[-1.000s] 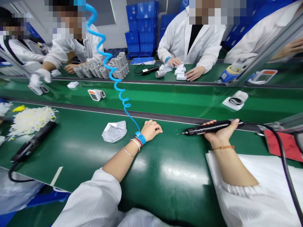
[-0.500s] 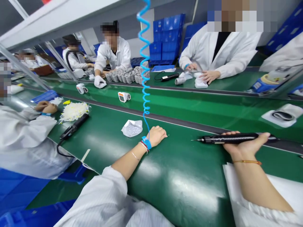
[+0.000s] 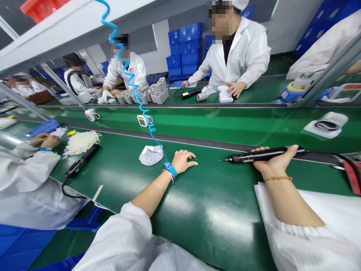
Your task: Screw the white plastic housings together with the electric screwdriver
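Observation:
My left hand (image 3: 183,162) is over the green table (image 3: 197,203), thumb and fingers apart, with a tiny object near the fingertips that is too small to name. A blue wrist strap (image 3: 170,169) with a coiled blue cord is around that wrist. Just left of the hand lies a white tray of small metal parts (image 3: 151,155). My right hand (image 3: 273,162) holds a black electric screwdriver (image 3: 256,155) from below, its thin bit pointing left toward my left hand.
White sheets (image 3: 316,203) lie under my right forearm. White devices (image 3: 327,126) sit on the green belt (image 3: 211,130) ahead. At the left are a pile of white pieces (image 3: 81,142) and another screwdriver (image 3: 81,161) beside a person's hands. People in white coats work across the belt.
The view has shifted right. My left thumb and fingers have spread apart. My right hand still holds the screwdriver. The person across has reached one hand out to the blue tray.

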### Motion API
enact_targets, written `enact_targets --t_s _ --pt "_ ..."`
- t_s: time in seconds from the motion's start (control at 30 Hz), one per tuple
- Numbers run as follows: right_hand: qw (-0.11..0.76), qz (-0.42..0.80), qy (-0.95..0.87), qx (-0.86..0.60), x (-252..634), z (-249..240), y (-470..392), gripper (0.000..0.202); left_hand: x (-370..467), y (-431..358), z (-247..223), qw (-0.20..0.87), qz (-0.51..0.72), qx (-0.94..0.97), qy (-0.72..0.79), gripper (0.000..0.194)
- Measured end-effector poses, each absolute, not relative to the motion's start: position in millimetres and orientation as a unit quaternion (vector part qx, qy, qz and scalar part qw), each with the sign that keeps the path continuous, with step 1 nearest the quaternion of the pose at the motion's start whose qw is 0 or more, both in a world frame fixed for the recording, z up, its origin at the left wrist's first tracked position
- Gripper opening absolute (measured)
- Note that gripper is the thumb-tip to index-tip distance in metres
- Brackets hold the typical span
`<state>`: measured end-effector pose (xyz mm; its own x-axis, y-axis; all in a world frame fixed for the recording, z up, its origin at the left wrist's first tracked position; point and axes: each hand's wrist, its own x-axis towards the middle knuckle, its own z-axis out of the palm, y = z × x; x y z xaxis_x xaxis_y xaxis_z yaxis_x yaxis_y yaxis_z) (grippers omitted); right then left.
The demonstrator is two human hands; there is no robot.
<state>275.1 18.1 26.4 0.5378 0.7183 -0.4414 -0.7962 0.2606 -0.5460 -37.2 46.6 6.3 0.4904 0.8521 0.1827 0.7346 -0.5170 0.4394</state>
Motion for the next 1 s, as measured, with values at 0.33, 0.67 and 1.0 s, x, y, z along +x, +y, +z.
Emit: enact_targets --t_s 0.33,0.67,1.0 --pt "0.787 0.471 0.046 -0.396 278 23 19 0.061 -12 54 1 0.129 0.179 0.851 0.477 0.022" --pt "0.781 0.466 0.045 -0.414 280 23 21 0.066 -20 64 -6 0.026 0.133 0.843 0.521 0.029" --pt "0.788 0.481 0.06 -0.379 284 18 24 0.061 -51 69 7 -0.016 0.221 0.771 0.597 0.023"
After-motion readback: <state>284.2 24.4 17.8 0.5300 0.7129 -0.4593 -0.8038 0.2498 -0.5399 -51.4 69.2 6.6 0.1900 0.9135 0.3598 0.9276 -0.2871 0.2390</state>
